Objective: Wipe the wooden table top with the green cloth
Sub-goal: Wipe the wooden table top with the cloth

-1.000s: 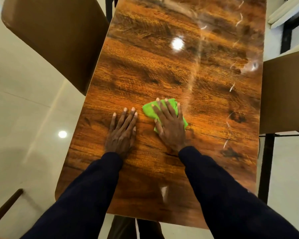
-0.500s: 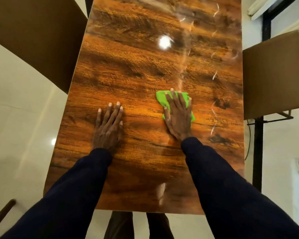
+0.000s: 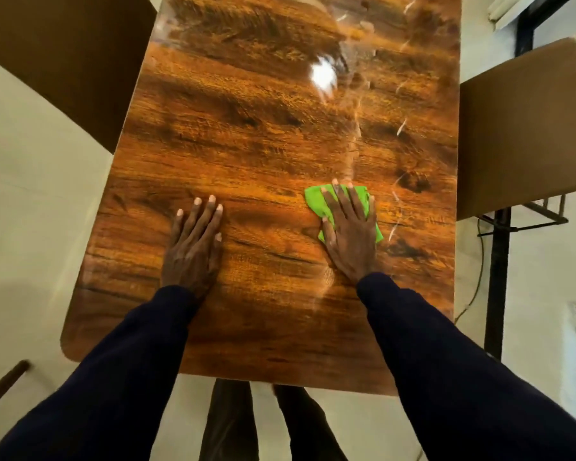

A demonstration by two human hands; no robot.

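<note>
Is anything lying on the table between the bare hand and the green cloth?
No. In the head view, only bare wooden table top separates the left hand from the green cloth.

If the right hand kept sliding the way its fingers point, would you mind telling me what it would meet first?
Nothing, as far as the view shows. The right hand, flat on the green cloth, points up the table top, where only bare wood and glare lie ahead.
</note>
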